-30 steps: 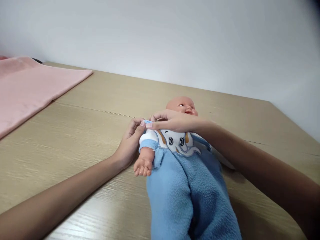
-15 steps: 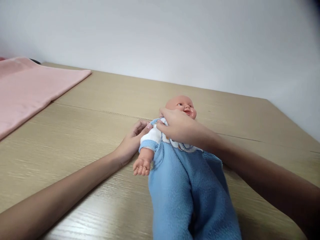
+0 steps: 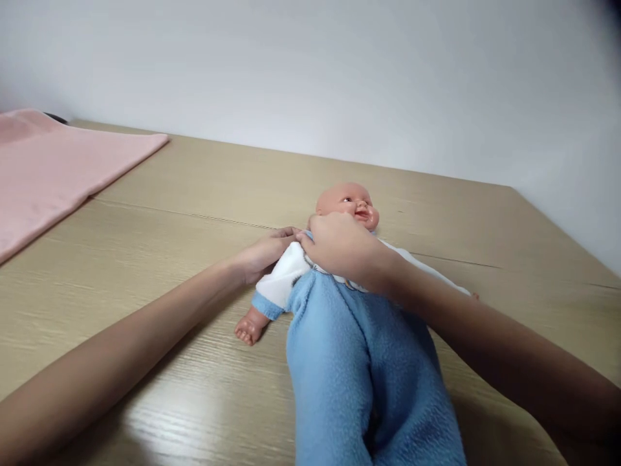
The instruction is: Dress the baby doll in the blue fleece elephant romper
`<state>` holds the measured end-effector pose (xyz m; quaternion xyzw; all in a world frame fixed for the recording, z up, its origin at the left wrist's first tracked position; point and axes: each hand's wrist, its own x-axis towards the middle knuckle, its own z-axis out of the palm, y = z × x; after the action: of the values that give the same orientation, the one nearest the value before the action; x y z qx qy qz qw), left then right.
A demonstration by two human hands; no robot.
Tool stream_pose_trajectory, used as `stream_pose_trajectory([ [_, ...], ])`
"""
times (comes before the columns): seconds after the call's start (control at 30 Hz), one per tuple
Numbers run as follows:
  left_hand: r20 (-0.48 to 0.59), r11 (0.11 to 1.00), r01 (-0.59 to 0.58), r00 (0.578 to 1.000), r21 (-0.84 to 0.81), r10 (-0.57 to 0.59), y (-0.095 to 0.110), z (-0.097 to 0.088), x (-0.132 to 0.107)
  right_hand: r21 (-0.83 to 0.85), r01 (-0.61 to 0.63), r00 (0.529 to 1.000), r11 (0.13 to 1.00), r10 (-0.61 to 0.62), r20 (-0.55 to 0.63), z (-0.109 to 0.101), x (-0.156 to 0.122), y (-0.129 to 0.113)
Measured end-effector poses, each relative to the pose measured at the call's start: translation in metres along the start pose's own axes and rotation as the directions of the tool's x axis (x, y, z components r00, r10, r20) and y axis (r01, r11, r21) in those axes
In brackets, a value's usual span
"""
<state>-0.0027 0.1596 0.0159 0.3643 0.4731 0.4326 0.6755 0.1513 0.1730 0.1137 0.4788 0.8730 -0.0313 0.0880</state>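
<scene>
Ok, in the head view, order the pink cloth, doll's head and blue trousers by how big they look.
Blue trousers, cut off below
Pink cloth, cut off at left
Doll's head

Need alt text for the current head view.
A person's right hand and left hand are at one shoulder of a doll in blue and white, lying on its back on a wooden table; a pink cloth lies at left.

A smiling baby doll (image 3: 338, 317) lies on its back at the center, legs cut off by the bottom edge. At its shoulder, the right hand (image 3: 345, 246) pinches its blue-and-white fleece outfit (image 3: 330, 375); the left hand (image 3: 264, 257) touches there too. Pink cloth (image 3: 63, 162) covers the wooden bench (image 3: 204, 175) at upper left.
</scene>
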Motion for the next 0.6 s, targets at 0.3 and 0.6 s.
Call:
stream_pose_trajectory([
  [0.3, 0.038, 0.878, -0.098, 0.995, 0.469, 0.091, 0.033, -0.015, -0.038, 0.018, -0.037, 0.999, 0.999, 0.037, -0.026, -0.005, -0.005, 0.004],
  [0.6, 0.077, 0.567, -0.118, 0.992, 0.816, 0.095, 0.049, -0.015, -0.071, 0.134, 0.086, 0.995, 0.987, -0.091, 0.035, -0.007, 0.028, -0.002],
])
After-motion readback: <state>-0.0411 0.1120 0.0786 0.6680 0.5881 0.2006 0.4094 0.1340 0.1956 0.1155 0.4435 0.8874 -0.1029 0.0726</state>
